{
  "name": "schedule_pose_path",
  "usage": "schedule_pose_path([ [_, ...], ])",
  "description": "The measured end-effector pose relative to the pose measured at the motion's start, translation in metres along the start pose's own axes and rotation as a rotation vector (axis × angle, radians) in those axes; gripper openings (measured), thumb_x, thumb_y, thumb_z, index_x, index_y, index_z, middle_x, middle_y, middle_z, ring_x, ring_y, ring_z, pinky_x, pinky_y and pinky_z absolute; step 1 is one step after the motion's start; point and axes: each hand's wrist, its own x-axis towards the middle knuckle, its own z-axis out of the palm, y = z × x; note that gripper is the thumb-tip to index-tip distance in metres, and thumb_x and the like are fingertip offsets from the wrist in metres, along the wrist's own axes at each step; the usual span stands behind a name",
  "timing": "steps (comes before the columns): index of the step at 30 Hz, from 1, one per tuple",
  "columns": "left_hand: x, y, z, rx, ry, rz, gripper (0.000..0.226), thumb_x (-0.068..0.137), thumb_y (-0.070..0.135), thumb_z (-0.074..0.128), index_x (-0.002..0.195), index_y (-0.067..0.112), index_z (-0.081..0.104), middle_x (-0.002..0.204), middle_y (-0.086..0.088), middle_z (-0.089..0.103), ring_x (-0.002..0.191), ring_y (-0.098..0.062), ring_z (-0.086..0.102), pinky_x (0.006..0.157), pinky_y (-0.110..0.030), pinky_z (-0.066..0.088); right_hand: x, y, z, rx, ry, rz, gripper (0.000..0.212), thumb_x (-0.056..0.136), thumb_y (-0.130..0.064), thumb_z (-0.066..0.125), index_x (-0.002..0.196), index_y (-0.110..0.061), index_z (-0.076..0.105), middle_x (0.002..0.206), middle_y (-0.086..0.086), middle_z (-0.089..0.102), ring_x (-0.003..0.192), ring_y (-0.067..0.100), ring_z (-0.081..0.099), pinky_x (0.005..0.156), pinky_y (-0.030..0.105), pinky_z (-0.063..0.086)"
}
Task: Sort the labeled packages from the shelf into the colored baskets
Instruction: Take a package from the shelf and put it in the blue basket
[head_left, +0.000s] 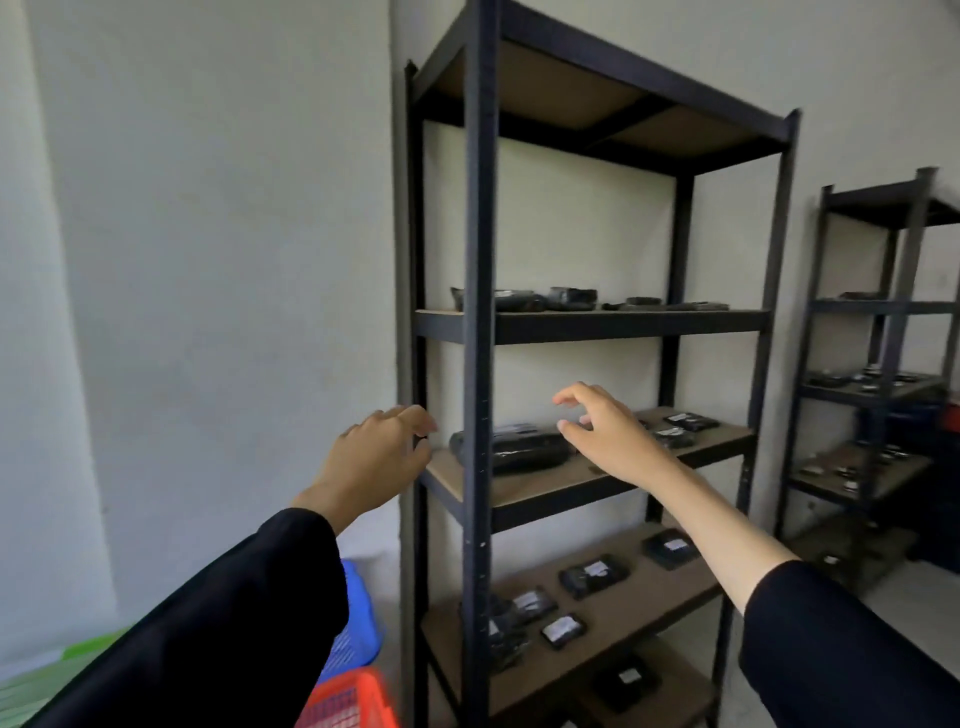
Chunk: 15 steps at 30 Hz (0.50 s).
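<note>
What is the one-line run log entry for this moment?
left hand: open, empty | right hand: open, reaching | target: black wrapped package on wooden shelf board | no contact yet

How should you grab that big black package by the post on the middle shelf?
Probably across its short width, near the end right of the front post, coming from the open front. The big black package lies flat and long on the shelf board, and the post crosses its left part. The right hand hovers open beside it; the left hand holds nothing.

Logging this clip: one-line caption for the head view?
Both bare hands reach, empty, toward a black wrapped package on the dark metal shelf.
</note>
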Motion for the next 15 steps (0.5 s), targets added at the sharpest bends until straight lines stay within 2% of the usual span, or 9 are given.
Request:
schedule_pose_path([
  [8, 0.124, 0.049, 0.076, -0.134, 0.051, 0.116, 0.029, 0.092, 0.027, 0.047, 0.121, 0.025, 0.049, 0.123, 0.009, 0.054, 0.115, -0.013, 0.047, 0.095, -0.034, 0.042, 0.074, 0.086, -0.037, -0.046, -0.014, -0.085, 0.031, 0.096, -0.025, 0.046, 0.127, -0.03, 0.044, 0.135, -0.009, 0.042, 0.123, 0.009, 0.041, 0.099, 0.03, 0.039],
  [12, 0.186, 0.065, 0.098, -0.099, 0.101, 0.144, 0.037, 0.093, 0.027, 0.046, 0.129, 0.022, 0.043, 0.13, 0.007, 0.048, 0.118, -0.013, 0.043, 0.094, -0.031, 0.041, 0.136, 0.122, -0.045, -0.089, -0.07, -0.115, 0.031, 0.095, -0.023, 0.046, 0.126, -0.027, 0.045, 0.135, -0.007, 0.042, 0.126, 0.013, 0.038, 0.103, 0.036, 0.037],
  [15, 0.233, 0.07, 0.105, -0.11, 0.155, 0.163, 0.036, 0.093, 0.026, 0.048, 0.129, 0.021, 0.046, 0.13, 0.005, 0.05, 0.121, -0.012, 0.043, 0.097, -0.03, 0.041, 0.181, 0.141, -0.05, -0.088, -0.032, -0.149, 0.031, 0.094, -0.022, 0.047, 0.125, -0.026, 0.047, 0.131, -0.006, 0.046, 0.125, 0.016, 0.039, 0.102, 0.036, 0.037],
])
